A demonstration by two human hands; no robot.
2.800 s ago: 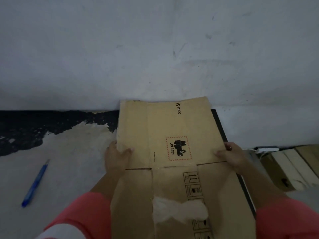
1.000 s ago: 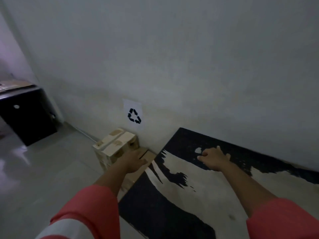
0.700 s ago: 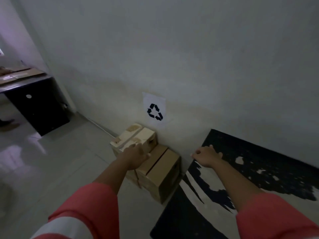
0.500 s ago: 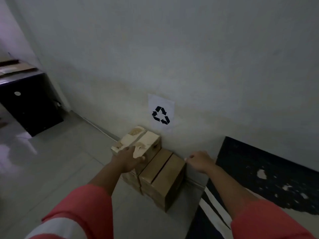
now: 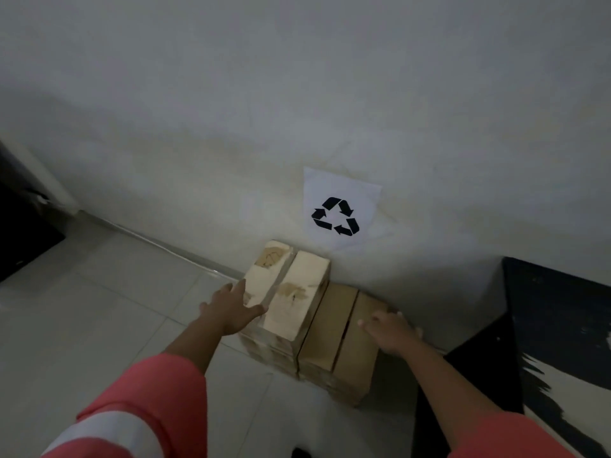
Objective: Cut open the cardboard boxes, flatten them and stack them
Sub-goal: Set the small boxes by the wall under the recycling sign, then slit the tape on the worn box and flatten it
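Note:
Two cardboard boxes stand side by side on the floor against the wall. The taller one on the left has pale tape over its top flaps. The lower brown box stands to its right. My left hand lies with straight fingers on the left part of the taller box's top. My right hand rests on the right edge of the brown box's top; its fingers curl slightly over that edge, and how firmly it holds is unclear.
A white sheet with a black recycling sign hangs on the wall above the boxes. A black table with worn white patches stands at the right. A dark cabinet is at the far left. Pale floor tiles lie around.
The flattened box I held on the table is gone from my hands. My view swung left to the floor, and both hands reached down onto the two boxes by the wall.

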